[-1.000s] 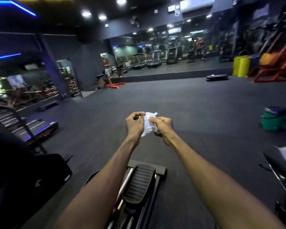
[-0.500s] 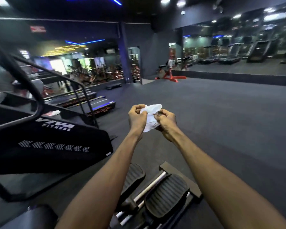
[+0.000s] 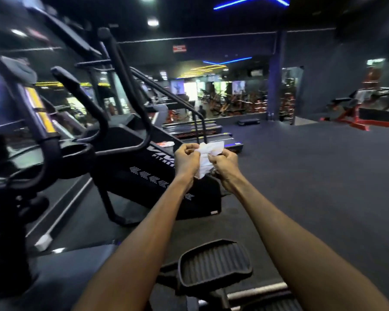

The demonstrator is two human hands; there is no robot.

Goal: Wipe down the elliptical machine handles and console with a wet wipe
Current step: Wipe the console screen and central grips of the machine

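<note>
A crumpled white wet wipe [image 3: 206,159] hangs between my two hands at arm's length in the middle of the view. My left hand [image 3: 186,160] pinches its left edge and my right hand [image 3: 225,163] pinches its right edge. The elliptical machine fills the left side: a black curved handle [image 3: 50,153], a second black handle [image 3: 81,93] and a blurred console [image 3: 20,72] at the upper left. Both hands are well to the right of the handles. A ribbed black foot pedal [image 3: 213,263] lies below my arms.
A black stair-climber machine [image 3: 148,176] with tall rails [image 3: 121,70] stands just behind my left hand. Treadmills [image 3: 200,131] line up beyond it. Dark rubber floor [image 3: 312,176] spreads to the right, with red benches [image 3: 357,117] at the far right.
My view has swung left, bringing the elliptical's handles and console into sight. The wipe has stayed between both hands and has been pulled a little wider.
</note>
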